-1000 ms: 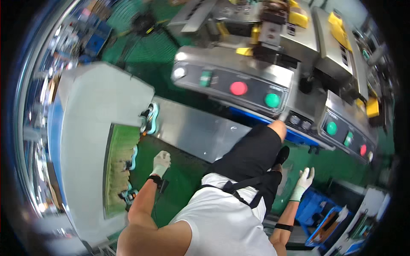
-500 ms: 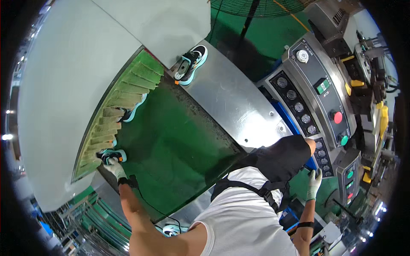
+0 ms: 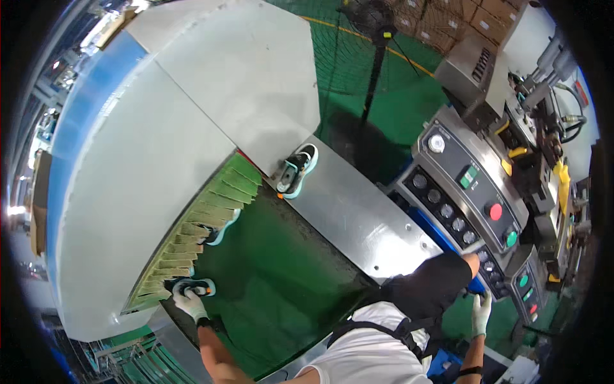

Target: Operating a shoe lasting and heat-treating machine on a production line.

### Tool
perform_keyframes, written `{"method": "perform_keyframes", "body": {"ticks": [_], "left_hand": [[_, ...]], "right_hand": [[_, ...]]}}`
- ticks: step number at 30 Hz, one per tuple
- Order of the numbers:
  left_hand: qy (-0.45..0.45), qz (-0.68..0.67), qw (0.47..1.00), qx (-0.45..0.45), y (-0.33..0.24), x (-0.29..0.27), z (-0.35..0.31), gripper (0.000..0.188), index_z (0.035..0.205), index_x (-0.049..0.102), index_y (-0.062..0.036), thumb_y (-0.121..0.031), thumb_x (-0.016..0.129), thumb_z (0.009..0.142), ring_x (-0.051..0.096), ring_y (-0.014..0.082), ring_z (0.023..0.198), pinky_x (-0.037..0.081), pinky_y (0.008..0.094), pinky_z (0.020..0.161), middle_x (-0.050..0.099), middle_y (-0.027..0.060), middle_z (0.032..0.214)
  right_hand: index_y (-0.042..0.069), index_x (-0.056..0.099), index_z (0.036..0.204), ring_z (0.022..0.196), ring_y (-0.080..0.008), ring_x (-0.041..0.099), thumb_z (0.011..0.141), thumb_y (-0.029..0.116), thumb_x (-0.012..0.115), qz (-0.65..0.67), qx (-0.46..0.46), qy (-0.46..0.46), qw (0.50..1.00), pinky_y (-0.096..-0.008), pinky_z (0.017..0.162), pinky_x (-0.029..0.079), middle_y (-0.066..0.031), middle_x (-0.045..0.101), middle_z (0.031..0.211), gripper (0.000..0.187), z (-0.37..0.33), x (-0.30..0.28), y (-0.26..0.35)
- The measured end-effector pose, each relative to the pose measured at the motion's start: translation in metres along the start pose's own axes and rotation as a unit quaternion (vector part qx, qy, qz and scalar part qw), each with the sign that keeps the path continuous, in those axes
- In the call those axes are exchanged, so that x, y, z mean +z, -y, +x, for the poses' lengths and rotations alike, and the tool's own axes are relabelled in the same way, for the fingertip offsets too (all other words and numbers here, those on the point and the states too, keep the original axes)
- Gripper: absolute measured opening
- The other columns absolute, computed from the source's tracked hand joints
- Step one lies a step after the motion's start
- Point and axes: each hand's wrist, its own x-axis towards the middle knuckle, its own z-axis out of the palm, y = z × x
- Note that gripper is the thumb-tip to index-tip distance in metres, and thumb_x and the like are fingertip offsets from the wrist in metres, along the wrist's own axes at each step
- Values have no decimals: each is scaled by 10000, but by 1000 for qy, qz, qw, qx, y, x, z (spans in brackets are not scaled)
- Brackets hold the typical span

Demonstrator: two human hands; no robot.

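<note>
At the near end of the green strip curtain [image 3: 220, 192], my gloved left hand [image 3: 188, 302] grips a black and light-blue sneaker [image 3: 203, 287] with an orange spot. Its far end is close against the strips. Farther along the curtain, a second sneaker [image 3: 225, 228] pokes out, its other end hidden behind the strips. A third sneaker [image 3: 299, 171], black with a pale blue sole, rests on the metal ledge [image 3: 345, 211] beyond the green belt [image 3: 268, 281]. My gloved right hand [image 3: 481, 312] hangs near the control panel, its fingers apart and holding nothing.
A large white machine hood [image 3: 128, 185] rises above the curtain. To the right stands a control panel [image 3: 476, 173] with gauges and red and green buttons. A caged fan [image 3: 374, 57] stands on the green floor at the back, before brown cartons [image 3: 473, 22].
The view has swung, so everything sits lower in it. My left hand and the sneaker have come slightly away from the curtain. The right hand stays by the panel.
</note>
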Motion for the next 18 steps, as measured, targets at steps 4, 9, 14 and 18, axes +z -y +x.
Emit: {"method": "perform_keyframes", "body": {"ticks": [4,9,14,18], "left_hand": [[164,13,982,94,-128,8,-69,217,1035,643,14,-88,581,855,595,374,901,490,446,846,615,200,988],[269,-19,948,168,-224,53,-132,187,1001,655,-54,-151,648,841,576,361,964,477,468,861,624,151,991],[409,-216,784,413,-410,75,-187,324,1133,653,-82,-146,681,817,603,348,1005,516,427,850,598,147,1067],[473,-340,597,551,-560,63,-273,365,1155,635,-70,-139,696,802,628,356,948,546,416,786,583,170,1059]], "right_hand": [[-50,378,1442,1251,-254,536,977,66,570,71,-1,2,997,-345,1056,419,-189,499,1408,516,-4,-3,7],[-24,404,1436,1233,-231,540,959,41,564,182,-96,41,978,-337,1053,418,-160,512,1391,508,-11,-4,135],[-32,454,1389,1295,-286,511,816,106,711,200,-191,118,954,-376,1057,430,-200,487,1425,643,-51,-25,260],[-21,441,1372,1207,-391,549,731,216,802,9,-361,14,933,-422,1016,462,-238,509,1361,773,-55,-32,300]]}}
